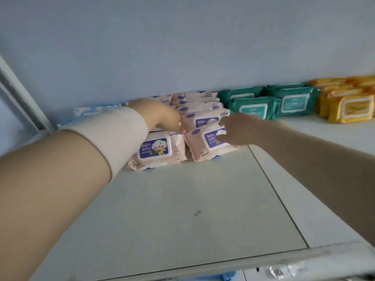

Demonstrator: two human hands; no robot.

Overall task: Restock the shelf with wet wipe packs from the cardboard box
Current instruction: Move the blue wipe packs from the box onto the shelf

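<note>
On the right pink pack (205,149): the right hand (237,129) holds it, fingers curled over the top edge and thumb laid on the purple lid.
Right pink pack: tilted back at the front of its row on the shelf (182,209), leaning on the pack behind; the lid shows "BABY", the rest is covered by the hand.
Left hand (162,116): fingertips point down at the gap between the two front packs, touching the top of the left pink pack (158,151); I cannot tell whether it grips or only presses.
Left pink pack: just beside the right one; the purple lid reads "BABY WIPES" next to a white cartoon face; the small print is too blurred to read.
Left forearm: a pale band (113,134) wraps it.
Row of pink packs (198,106): stacked back to the wall, each with a purple badge.
Blue and white pack (91,112): behind the left arm.
Green packs (263,104): right of the pink row, white-framed lids, writing unreadable.
Yellow packs (349,106): far right.
</note>
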